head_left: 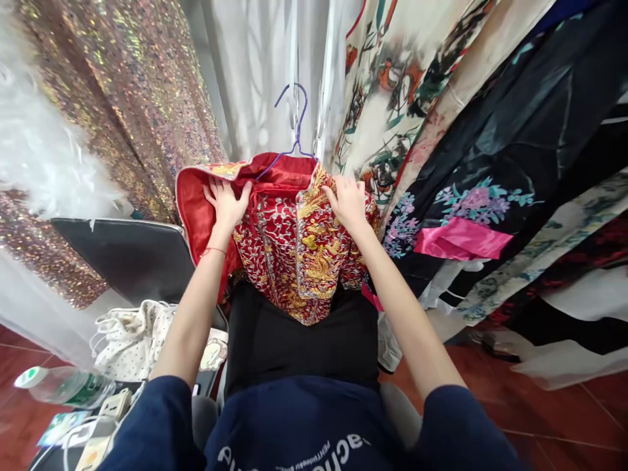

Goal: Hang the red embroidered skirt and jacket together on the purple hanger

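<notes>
Red embroidered jacket (294, 242) lies draped over the person's lap, collar end pointing away, gold and silver stitching facing up. Landmark for all positions below: this jacket.

Nearest the camera: dark blue sleeves and forearms reach toward it. Black cloth (299, 340) sits just under the jacket's lower hem, on the near side.

Left hand (226, 201) rests on the jacket's left shoulder, fingers spread flat and pressing the fabric where the plain red lining (196, 203) is folded outward. Thin red string at that wrist. Right hand (347, 201) sits on the jacket's right shoulder, fingers curled down over the embroidered edge; whether they pinch the cloth or only press on it, I cannot tell.

Purple wire hanger (293, 134) is at the jacket's collar: its hook stands up clear beyond the neckline and one arm runs down inside toward the left shoulder. Judging by this, the hanger is partly seated; the left shoulder looks open and not yet settled over the wire, and the front does not look closed. Hanging up is not done.

Left of the jacket, low: white dotted cloth (132, 333), plastic bottle (63, 386), a dark chair back (127, 255).

Beyond, left: sequinned gold fabric (122, 91). Beyond, right: hung printed robes, one black with a pink sash (461, 239). Straight behind the hanger: pale curtain (255, 72).
</notes>
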{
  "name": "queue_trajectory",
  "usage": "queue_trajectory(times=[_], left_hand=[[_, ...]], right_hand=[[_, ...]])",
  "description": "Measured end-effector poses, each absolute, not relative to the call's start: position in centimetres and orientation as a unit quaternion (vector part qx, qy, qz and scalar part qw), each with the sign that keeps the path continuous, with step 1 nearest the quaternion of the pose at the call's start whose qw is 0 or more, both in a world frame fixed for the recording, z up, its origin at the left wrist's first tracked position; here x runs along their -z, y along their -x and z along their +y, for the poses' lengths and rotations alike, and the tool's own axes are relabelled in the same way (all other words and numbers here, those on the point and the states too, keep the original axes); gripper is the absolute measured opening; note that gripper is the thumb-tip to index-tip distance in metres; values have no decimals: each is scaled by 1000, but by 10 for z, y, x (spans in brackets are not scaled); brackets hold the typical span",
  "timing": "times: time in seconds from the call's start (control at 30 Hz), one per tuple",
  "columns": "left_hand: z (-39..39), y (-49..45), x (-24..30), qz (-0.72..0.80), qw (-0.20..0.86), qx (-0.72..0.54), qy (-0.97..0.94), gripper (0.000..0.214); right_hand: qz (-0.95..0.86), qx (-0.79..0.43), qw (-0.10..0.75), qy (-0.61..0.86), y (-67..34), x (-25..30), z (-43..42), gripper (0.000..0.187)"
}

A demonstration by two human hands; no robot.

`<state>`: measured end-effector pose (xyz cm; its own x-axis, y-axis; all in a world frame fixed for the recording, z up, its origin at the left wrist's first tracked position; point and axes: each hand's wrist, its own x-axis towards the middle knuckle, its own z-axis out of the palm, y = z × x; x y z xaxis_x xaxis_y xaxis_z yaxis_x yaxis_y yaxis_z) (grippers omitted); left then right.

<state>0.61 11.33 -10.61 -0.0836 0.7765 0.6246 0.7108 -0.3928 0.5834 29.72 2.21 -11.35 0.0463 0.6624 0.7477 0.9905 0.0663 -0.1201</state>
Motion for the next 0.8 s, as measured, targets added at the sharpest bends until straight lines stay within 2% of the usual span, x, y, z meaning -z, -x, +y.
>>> queue_trajectory(times=[0.13, 0.27, 0.4, 0.6, 0.8], left_hand=[[112, 9, 93, 540, 75, -430, -720, 53], [93, 19, 99, 535, -26, -426, -729, 54], [85, 21, 102, 544, -81, -416, -724, 54], [74, 17, 98, 600, -102, -376, -699, 52], [64, 9, 101, 616, -97, -393, -676, 51]], right_hand=[[-649, 237, 320, 648, -310, 108, 13, 71], [-662, 248, 285, 647, -323, 107, -9, 69], [-657, 303, 270, 635, -331, 104, -38, 67], [-588, 339, 258, 687, -343, 104, -88, 52], [-457, 248, 287, 804, -353, 111, -138, 34]])
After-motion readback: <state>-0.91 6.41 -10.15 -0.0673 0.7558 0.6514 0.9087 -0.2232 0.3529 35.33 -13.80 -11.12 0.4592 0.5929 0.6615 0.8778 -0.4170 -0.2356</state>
